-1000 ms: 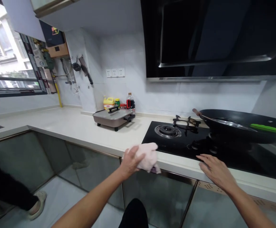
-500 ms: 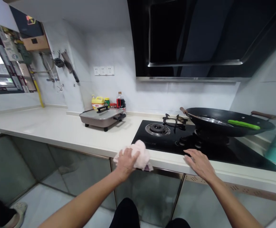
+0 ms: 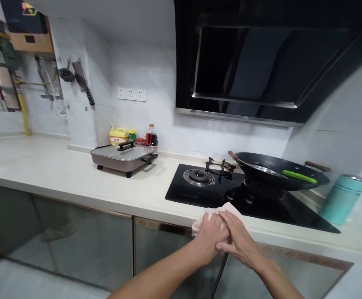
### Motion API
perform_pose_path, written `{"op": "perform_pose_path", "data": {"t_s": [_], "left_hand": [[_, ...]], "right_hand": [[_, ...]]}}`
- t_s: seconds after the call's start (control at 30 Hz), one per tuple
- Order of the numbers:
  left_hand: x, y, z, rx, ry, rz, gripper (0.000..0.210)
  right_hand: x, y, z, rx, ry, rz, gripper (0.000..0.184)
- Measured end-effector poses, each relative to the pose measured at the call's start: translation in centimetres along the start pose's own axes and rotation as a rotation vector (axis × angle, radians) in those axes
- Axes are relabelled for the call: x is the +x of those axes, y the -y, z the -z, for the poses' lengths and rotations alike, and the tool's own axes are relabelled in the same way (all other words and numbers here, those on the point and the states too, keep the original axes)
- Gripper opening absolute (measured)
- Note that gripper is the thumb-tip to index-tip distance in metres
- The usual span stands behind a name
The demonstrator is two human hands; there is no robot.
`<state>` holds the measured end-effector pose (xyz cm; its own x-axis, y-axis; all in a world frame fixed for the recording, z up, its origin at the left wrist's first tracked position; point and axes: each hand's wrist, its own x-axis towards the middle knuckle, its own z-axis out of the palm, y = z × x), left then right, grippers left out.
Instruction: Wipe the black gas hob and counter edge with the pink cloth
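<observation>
A pale pink cloth (image 3: 230,208) lies bunched at the front edge of the white countertop (image 3: 156,207), just before the black gas hob (image 3: 183,195). My left hand (image 3: 210,236) is closed over the cloth, its fingertips curled into the folds. Right against it, my right hand (image 3: 238,241) grips the cloth's right side, with the thumb close to the left hand. Part of the cloth is hidden beneath both hands.
On the hob rests a black wok (image 3: 283,182) with a green-handled utensil (image 3: 299,177). A turquoise flask (image 3: 344,201) stands to the right. Leftward is a lidded electric pan (image 3: 115,160) with several bottles behind it. The range hood (image 3: 246,66) overhangs the hob.
My left hand has moved right with the cloth along the counter edge. My right hand has come leftward off the hob's edge onto the cloth. The view has shifted right.
</observation>
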<state>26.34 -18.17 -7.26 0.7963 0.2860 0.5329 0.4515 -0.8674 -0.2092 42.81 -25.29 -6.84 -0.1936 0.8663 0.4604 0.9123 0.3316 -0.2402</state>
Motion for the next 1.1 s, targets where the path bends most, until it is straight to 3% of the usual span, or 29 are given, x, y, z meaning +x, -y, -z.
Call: {"op": "perform_pose_path", "data": {"t_s": [0.07,0.1,0.17,0.27,0.4,0.5,0.57,0.63,0.8,0.97,1.1], "left_hand": [[-2.4,2.5,2.1,-0.125,-0.008,-0.137,0.073],[-3.7,4.1,3.1,-0.183,-0.029,-0.187,0.068],[-6.3,7.8,4.7,-0.233,-0.13,-0.122,0.046],[-8.5,14.1,6.4,-0.206,-0.264,0.206,0.034],[-8.5,21.2,7.6,-0.134,-0.286,0.682,0.035],[-7.8,23.3,7.8,-0.097,-0.192,0.97,0.045],[-7.6,23.3,7.8,-0.089,-0.099,1.008,0.053],[-7.5,23.1,7.9,-0.081,-0.006,0.954,0.057],[-7.6,23.3,8.3,-0.084,0.142,0.976,0.064],[-7.6,23.7,8.3,-0.054,0.195,0.927,0.062],[-7.6,23.6,8.2,-0.056,0.217,0.92,0.06]], "right_hand": [[-0.1,-0.2,-0.8,-0.116,-0.02,0.0,0.094],[0.0,0.0,-1.2,-0.178,-0.041,-0.009,0.093],[0.5,0.9,-2.1,-0.288,-0.094,-0.049,0.093],[2.5,3.6,-3.9,-0.362,-0.152,-0.116,0.094],[7.1,8.2,-6.7,-0.319,-0.134,-0.064,0.098],[10.3,11.2,-8.0,-0.276,-0.099,0.028,0.093],[11.4,12.4,-8.1,-0.272,-0.065,0.053,0.088],[11.3,12.5,-7.6,-0.275,-0.031,0.072,0.088],[6.8,7.6,-4.6,-0.28,-0.037,0.08,0.097],[-0.4,-1.0,0.4,-0.376,-0.122,-0.013,0.092],[-6.2,-8.3,4.5,-0.498,-0.12,-0.161,0.085]]}}
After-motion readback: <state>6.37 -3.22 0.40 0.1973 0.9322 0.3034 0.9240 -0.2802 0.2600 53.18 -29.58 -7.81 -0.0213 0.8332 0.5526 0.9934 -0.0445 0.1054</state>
